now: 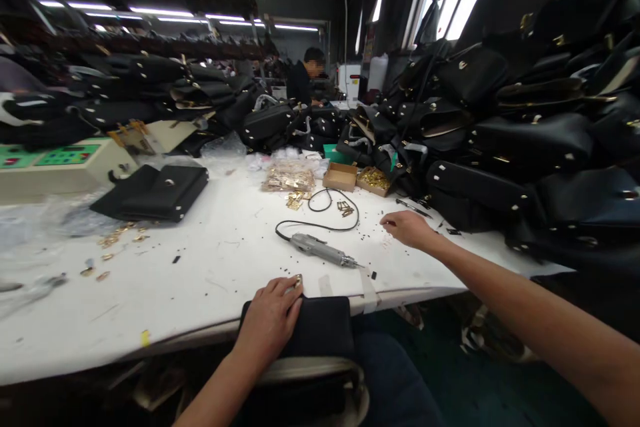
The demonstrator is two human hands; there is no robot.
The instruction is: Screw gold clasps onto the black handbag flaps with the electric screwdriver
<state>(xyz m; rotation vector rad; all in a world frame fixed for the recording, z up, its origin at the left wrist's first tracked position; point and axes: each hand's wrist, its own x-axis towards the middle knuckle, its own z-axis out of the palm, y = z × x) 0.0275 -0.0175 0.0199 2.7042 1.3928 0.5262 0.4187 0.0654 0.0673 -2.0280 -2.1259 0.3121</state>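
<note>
My left hand (271, 317) rests on a black bag (320, 328) at the near edge of the white table (210, 273), its fingers curled round a small gold metal fitting (298, 278). My right hand (407, 227) reaches out to the right over the table, fingers pinched together among tiny dark screws (373, 213); what it pinches is too small to make out. A grey electric screwdriver (323, 251) with a black cord lies between the two hands.
Black handbags are heaped high on the right (530, 127) and along the back left (150, 87). A flat black bag (160, 192), small cardboard boxes of gold hardware (341, 176), loose gold fittings (117, 240) and a beige machine (60, 163) are on the table. A person (305, 77) sits far back.
</note>
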